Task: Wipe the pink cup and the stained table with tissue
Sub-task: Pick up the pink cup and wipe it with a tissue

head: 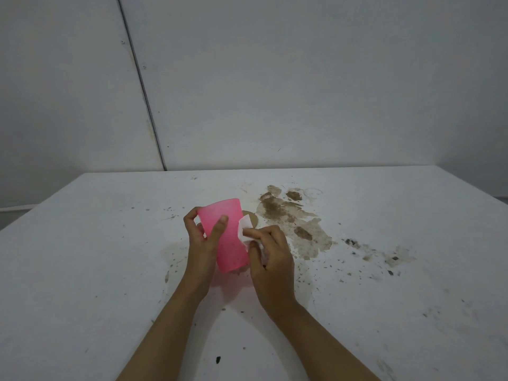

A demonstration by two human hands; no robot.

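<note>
Left grip (202, 243) curls round the pink cup (231, 243) above the counter (96, 270), well clear of its edges; right grip (272, 259) pinches tissue (244, 229) against the cup's side. Brown stains (299, 224) spread rightward, with a grey wall (302, 78) behind.

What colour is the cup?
Pink: the cup shows best in the head view.

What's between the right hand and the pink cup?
A white tissue, gripped by the right hand and lying against the pink cup side; head view.
</note>
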